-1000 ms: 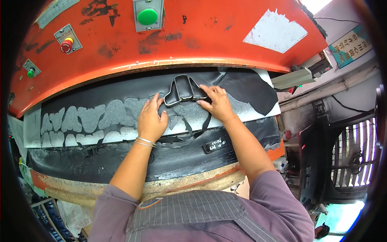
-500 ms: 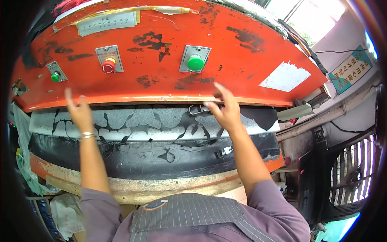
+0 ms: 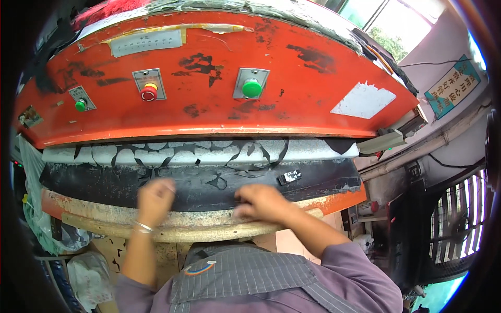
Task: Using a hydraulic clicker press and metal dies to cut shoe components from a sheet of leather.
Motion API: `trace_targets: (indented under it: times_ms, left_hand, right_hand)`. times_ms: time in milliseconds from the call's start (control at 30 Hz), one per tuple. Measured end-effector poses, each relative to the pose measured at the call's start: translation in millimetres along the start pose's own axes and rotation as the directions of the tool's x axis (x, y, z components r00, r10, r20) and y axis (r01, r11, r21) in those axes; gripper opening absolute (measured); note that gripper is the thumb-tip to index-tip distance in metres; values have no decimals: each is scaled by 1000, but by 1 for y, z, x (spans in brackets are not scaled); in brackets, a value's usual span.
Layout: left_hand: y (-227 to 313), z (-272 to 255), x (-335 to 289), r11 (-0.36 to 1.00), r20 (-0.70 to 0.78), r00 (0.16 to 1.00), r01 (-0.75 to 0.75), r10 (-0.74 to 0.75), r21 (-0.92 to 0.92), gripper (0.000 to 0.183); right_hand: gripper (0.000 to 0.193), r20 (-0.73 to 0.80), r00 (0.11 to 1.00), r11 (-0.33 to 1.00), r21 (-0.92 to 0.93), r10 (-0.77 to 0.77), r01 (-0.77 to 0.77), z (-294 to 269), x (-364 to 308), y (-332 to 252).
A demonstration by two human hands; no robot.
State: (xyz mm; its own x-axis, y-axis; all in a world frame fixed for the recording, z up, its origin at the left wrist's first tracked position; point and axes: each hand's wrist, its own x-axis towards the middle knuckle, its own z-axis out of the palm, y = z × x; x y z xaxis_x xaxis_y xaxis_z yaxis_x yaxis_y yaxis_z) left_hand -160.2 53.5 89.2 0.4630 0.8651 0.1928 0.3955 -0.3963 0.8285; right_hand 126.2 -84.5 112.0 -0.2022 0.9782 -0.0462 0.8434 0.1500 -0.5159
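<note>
My left hand [image 3: 156,201] is above the front edge of the press bed, blurred by motion, so its fingers do not show clearly. Farther right, my right hand [image 3: 261,203] has thumb and forefinger apart with nothing between them. Beyond both hands lies a black mat [image 3: 109,185]. On it rest a thin dark teardrop-shaped loop [image 3: 218,181] and a small black block with white marks [image 3: 289,177]. A pale sheet [image 3: 214,157] with dark, curving scraps of material runs under the orange press head [image 3: 209,117].
The orange front carries a large green button [image 3: 252,88], a red-and-yellow stop button [image 3: 148,93] and a small green button [image 3: 81,105]. A worn wooden rail [image 3: 209,233] edges the bed. At right stands a black fan [image 3: 454,229]; a plastic bag [image 3: 90,279] hangs lower left.
Both hands have drawn back toward me from near the press opening. The metal buckle-shaped piece seen beside my right hand is out of sight. Less of the pale sheet shows.
</note>
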Motion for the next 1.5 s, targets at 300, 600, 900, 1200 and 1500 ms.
trace_targets:
  times_ms: [300,600,900,1200,1500]
  left_hand:
    - [52,81,-76,949,254,958,-196,132,248,12]
    - [47,69,-40,973,490,871,-79,-37,215,17]
    - [36,132,80,884,67,931,-362,359,296,20]
    - [61,140,30,918,253,943,-285,217,275,15]
    - [97,140,-49,690,188,978,199,-93,-695,113]
  right_hand:
    - [43,-95,994,983,-173,49,-65,56,-51,-31]
    - [44,205,977,998,-13,-53,57,29,-32,-7]
    - [73,-491,862,916,-277,124,-289,-44,75,117]
    - [31,-512,843,970,-67,166,-232,-32,19,115]
    - [40,-196,979,705,687,-55,177,0,-53,35]
